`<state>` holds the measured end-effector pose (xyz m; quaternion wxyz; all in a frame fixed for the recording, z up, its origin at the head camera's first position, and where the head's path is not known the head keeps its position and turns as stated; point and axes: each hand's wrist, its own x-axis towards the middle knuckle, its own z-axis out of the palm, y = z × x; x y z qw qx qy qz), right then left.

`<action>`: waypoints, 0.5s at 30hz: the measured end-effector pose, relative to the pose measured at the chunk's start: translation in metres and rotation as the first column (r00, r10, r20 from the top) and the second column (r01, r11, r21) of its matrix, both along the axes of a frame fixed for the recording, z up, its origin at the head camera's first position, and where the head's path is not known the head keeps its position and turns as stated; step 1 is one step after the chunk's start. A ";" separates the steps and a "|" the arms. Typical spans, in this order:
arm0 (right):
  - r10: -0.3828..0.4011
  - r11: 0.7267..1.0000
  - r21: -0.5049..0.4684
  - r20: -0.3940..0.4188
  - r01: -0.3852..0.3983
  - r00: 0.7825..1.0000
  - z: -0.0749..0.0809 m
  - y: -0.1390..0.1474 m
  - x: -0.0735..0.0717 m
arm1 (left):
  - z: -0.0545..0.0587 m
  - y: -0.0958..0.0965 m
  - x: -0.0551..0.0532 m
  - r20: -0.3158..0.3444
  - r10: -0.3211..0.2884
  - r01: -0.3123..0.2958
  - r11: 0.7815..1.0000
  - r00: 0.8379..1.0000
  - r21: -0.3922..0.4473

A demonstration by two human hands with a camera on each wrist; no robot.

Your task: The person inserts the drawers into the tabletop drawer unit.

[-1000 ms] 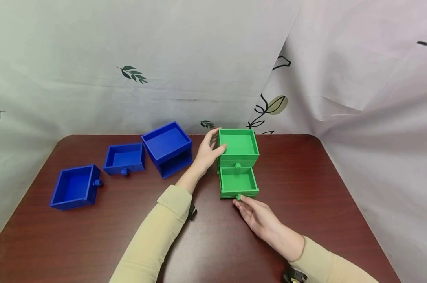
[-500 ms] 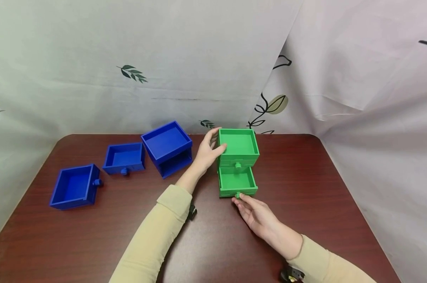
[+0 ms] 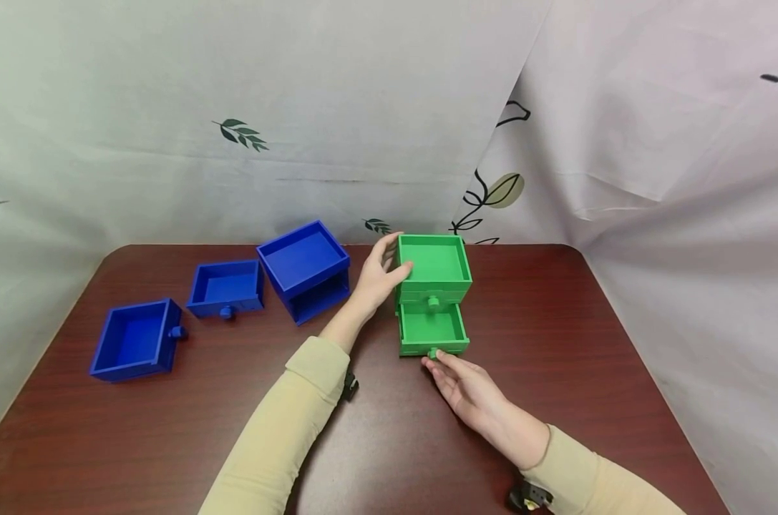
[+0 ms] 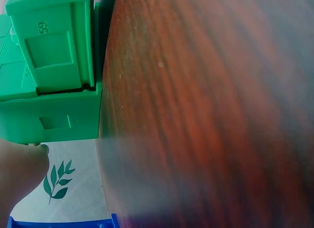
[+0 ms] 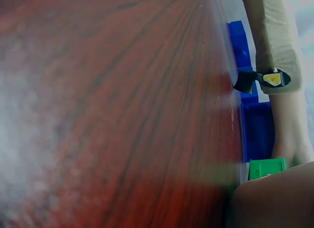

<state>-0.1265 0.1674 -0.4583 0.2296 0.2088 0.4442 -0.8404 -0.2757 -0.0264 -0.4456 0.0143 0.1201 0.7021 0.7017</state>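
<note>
A small green drawer cabinet (image 3: 435, 259) stands toward the back of the table, with a shallow tray on top. My left hand (image 3: 377, 279) holds its left side, thumb over the top rim and fingers along the side. Its upper drawer is in; the lower green drawer (image 3: 432, 325) sticks out toward me, its inside bare. My right hand (image 3: 475, 397) pinches the lower drawer's knob (image 3: 434, 353) between thumb and fingers. In the left wrist view the drawer's side (image 4: 51, 48) projects from the cabinet. The right wrist view shows only a green corner (image 5: 267, 168) beyond my hand.
Left of the green cabinet stands a blue cabinet (image 3: 305, 261) with an open front, turned at an angle. Two loose blue drawers lie farther left, one near the back (image 3: 226, 285), one nearer me (image 3: 136, 340). A patterned cloth (image 3: 337, 107) hangs behind the brown table (image 3: 543, 343).
The lower green drawer has slid slightly inward, away from me, and my right hand has moved with it. My left hand and the cabinet have stayed in place.
</note>
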 end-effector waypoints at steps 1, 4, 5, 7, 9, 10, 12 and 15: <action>-0.003 1.000 0.001 0.002 0.003 1.000 0.000 0.000 0.000 | 0.000 0.000 0.000 0.001 0.000 0.000 1.000 1.000 0.000; -0.008 1.000 0.009 0.000 0.008 1.000 0.000 0.000 -0.001 | 0.000 -0.001 0.000 0.001 -0.004 0.004 1.000 1.000 0.000; -0.008 1.000 0.011 -0.004 0.008 1.000 0.000 -0.001 -0.002 | 0.000 -0.001 0.000 0.002 -0.004 0.004 1.000 1.000 -0.001; -0.007 1.000 0.016 -0.014 0.008 1.000 0.000 -0.001 -0.003 | 0.000 -0.001 0.000 0.003 -0.003 0.003 1.000 1.000 -0.001; -0.004 1.000 0.020 -0.023 0.005 1.000 0.000 -0.001 -0.004 | 0.001 -0.001 0.001 0.005 -0.001 0.001 1.000 1.000 -0.001; -0.001 1.000 0.020 -0.024 0.001 1.000 0.000 -0.001 -0.005 | 0.001 -0.001 0.001 0.006 -0.001 0.001 1.000 1.000 -0.001; 0.000 1.000 0.018 -0.027 0.000 1.000 0.000 -0.001 -0.007 | 0.002 -0.001 0.001 0.007 -0.001 0.001 1.000 1.000 -0.001; -0.004 1.000 0.015 -0.026 0.004 1.000 0.001 -0.002 -0.010 | 0.002 0.000 0.002 0.007 -0.002 0.002 1.000 1.000 0.000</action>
